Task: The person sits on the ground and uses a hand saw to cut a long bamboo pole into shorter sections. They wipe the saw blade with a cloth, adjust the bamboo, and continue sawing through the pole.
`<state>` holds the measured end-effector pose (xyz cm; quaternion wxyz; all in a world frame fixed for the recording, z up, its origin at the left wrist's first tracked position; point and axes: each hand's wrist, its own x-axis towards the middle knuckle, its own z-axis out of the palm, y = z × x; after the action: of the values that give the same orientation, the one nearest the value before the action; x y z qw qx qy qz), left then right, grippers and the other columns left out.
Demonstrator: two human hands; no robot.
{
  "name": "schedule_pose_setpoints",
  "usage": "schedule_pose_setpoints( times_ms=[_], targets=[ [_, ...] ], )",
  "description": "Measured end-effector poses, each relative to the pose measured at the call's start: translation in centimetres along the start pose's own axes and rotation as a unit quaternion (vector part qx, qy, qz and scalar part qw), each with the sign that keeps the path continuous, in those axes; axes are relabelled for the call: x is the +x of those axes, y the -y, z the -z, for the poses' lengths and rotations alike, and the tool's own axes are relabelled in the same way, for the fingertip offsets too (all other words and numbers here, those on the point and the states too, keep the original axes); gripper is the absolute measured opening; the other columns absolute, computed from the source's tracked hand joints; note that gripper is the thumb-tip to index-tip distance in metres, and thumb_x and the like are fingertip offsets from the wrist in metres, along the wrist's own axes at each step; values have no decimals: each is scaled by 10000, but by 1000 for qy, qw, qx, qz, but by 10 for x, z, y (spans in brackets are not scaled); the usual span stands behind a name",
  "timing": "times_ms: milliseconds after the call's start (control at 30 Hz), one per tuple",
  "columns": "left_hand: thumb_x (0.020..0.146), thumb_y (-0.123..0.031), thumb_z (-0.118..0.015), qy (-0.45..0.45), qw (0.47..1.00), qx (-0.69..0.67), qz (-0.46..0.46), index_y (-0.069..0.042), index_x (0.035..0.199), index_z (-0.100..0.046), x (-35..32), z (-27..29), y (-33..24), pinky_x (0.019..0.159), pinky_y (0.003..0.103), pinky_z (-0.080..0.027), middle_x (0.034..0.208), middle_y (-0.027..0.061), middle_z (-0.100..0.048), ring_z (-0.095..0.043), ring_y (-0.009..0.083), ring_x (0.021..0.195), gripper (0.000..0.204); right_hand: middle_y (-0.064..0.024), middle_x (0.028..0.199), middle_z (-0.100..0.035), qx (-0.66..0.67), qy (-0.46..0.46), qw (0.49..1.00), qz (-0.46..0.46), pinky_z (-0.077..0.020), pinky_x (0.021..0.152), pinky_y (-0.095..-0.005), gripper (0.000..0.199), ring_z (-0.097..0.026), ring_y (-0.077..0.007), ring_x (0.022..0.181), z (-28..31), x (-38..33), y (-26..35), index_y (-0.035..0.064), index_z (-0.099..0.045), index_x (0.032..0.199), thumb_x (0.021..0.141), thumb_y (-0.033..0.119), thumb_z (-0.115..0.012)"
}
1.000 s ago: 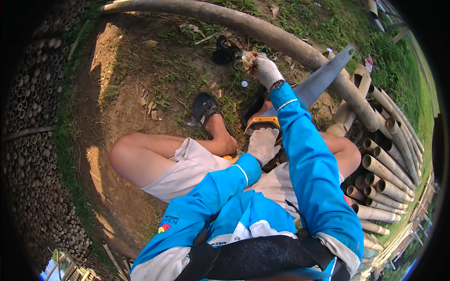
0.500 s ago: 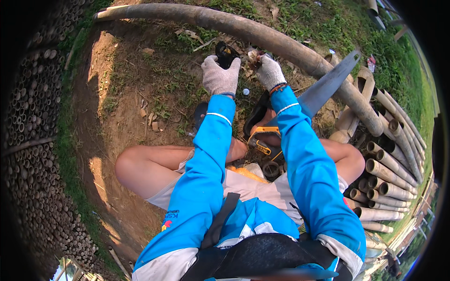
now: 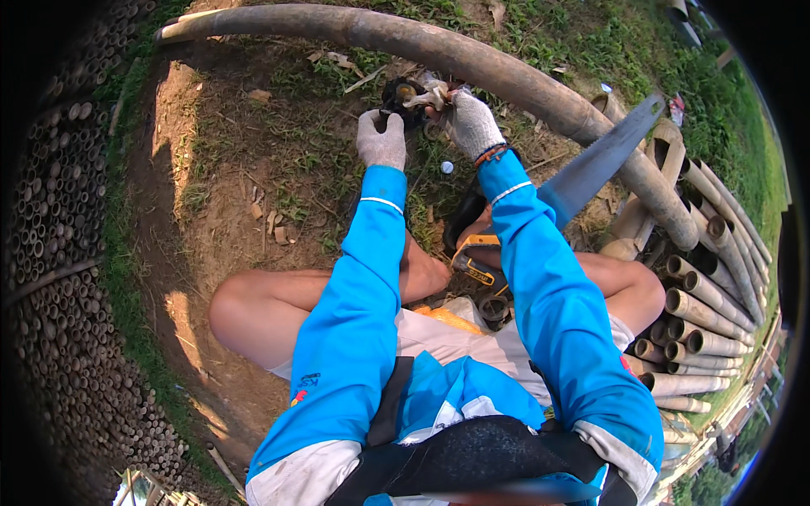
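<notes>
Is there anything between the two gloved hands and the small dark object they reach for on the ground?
Nothing visible stands between them. The left hand and the right hand are both already at the small dark object, beside the long bamboo pole.

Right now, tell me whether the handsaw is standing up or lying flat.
Neither quite: the handsaw leans at a slant, its blade tip raised across the long bamboo pole, its handle end low and hidden behind the right sleeve.

Outdoor bamboo yard: stacked bamboo poles (image 3: 709, 312)
</notes>
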<state>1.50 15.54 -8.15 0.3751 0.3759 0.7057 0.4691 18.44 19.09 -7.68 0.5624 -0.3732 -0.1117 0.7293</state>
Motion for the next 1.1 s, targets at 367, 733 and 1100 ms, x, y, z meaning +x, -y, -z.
schedule_pose_setpoints(
  times_ms=[367, 733, 1100],
  targets=[
    [943, -54, -727, -11, 995, -91, -39, 33, 1220, -655, -2, 6, 20, 922, 395, -579, 1136, 139, -727, -718, 231, 1022, 299, -235, 1164, -720, -603, -39, 788, 115, -556, 927, -433, 248, -715, -370, 1051, -25, 10, -46, 22, -649, 1220, 1034, 182, -608],
    [955, -36, -720, -4, 987, -151, -45, 52, 1243, -657, -7, 12, 8, 904, 358, -572, 1138, 110, -718, -693, 189, 1005, 308, -261, 1240, -673, -778, -43, 616, 112, -533, 977, -558, 362, -648, -477, 1160, -45, 2, -40, 10, -667, 1210, 944, 254, -693],
    [947, -171, -738, -47, 997, -62, -11, 13, 1224, -692, 1, 16, 24, 980, 457, -561, 1174, 198, -738, -709, 332, 1122, 336, -223, 1347, -639, -922, 169, 349, 6, -541, 1050, -554, 525, -602, -435, 1314, 16, -59, -10, 94, -637, 1411, 917, 257, -708]
  ],
)
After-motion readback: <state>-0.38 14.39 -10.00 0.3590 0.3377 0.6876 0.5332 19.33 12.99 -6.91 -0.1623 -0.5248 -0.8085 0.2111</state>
